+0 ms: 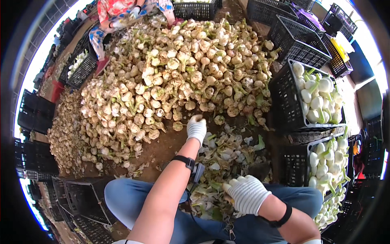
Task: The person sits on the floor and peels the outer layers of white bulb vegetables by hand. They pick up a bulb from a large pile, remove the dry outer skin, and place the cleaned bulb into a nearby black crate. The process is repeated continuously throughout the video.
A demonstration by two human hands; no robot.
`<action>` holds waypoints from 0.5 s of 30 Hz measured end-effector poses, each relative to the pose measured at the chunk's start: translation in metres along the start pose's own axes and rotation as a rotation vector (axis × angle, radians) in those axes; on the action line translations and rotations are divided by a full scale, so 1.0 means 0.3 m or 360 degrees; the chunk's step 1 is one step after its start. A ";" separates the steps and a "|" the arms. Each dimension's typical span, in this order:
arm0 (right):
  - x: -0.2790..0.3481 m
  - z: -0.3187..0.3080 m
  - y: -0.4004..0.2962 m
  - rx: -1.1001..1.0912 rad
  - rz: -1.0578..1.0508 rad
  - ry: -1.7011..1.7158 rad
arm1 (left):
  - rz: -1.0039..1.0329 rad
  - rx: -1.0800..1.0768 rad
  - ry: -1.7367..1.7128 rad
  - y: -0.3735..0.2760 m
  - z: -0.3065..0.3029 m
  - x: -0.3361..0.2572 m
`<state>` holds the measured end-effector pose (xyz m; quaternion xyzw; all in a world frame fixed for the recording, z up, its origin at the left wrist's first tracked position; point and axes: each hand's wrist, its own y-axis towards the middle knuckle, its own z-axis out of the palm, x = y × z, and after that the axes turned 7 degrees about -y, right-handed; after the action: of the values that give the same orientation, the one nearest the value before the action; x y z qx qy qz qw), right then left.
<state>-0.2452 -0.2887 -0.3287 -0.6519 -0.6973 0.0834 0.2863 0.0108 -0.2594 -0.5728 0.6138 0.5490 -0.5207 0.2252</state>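
My left hand (pixel 196 129), in a white knit glove with bare fingertips showing, reaches out to the near edge of a large heap of unpeeled garlic bulbs (pixel 182 70). Its fingers bend downward close to a few bulbs; whether they touch or grip one is hidden. Lower down, my right hand (pixel 248 193) wears a striped white glove and hovers over a pile of peeled-off garlic skins and leaves (pixel 225 155) between my knees. Its fingers curl inward, and what may lie in them cannot be made out.
On my right stand black plastic crates (pixel 288 100) filled with trimmed white garlic (pixel 318 91). Another crate (pixel 300 42) is behind them. Beyond the heap sits another person (pixel 118 15) in gloves. Black crates (pixel 82 198) lie at my left knee.
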 end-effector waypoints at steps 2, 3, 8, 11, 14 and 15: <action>-0.007 -0.012 0.002 0.0004 -0.0019 0.0032 | 0.0093 -0.0011 0.0264 0.015 0.057 -0.159; -0.011 -0.025 0.002 -0.0006 -0.0013 0.0052 | 0.0124 -0.0005 0.0357 0.048 0.092 -0.213; -0.066 -0.037 0.005 -0.0124 -0.0045 0.0187 | 0.0721 0.0033 0.1025 0.189 0.211 -0.502; -0.070 -0.074 0.009 -0.0192 0.0047 0.0217 | 0.0843 0.0089 0.1558 0.304 0.279 -0.505; -0.069 -0.093 0.000 -0.0081 0.0202 0.0243 | 0.0972 0.0077 0.1750 0.313 0.338 -0.490; -0.068 -0.090 0.001 -0.0115 0.0184 0.0235 | 0.0995 0.0145 0.1843 0.326 0.324 -0.459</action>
<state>-0.2316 -0.3152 -0.3126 -0.7054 -0.6379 0.0262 0.3079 0.0814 -0.4312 -0.5142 0.9341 0.3547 -0.0391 0.0078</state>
